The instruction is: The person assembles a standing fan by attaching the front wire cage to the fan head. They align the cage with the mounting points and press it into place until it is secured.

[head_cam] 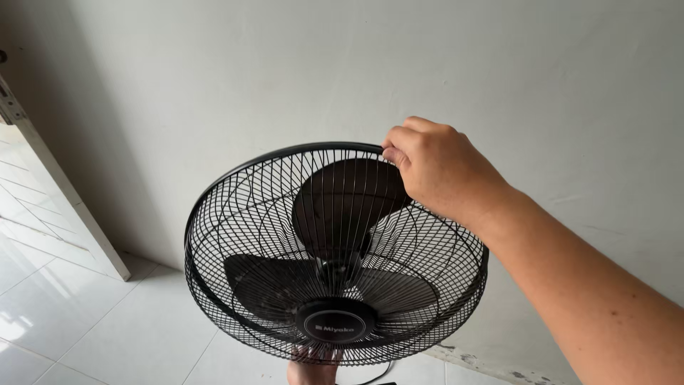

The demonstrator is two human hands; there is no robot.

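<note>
Head view | right hand (442, 167) is closed on top rim of black fan guard (235, 214) | guard face is tilted upward, hub (335, 321) lies below grip | left hand is unseen.

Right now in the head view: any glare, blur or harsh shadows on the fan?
Head view: sharp, no motion blur; right hand and fan guard are crisp. Soft daylight, a bright patch on the floor tiles at left. No glare on the black blades. The wall darkens toward the left corner.
</note>
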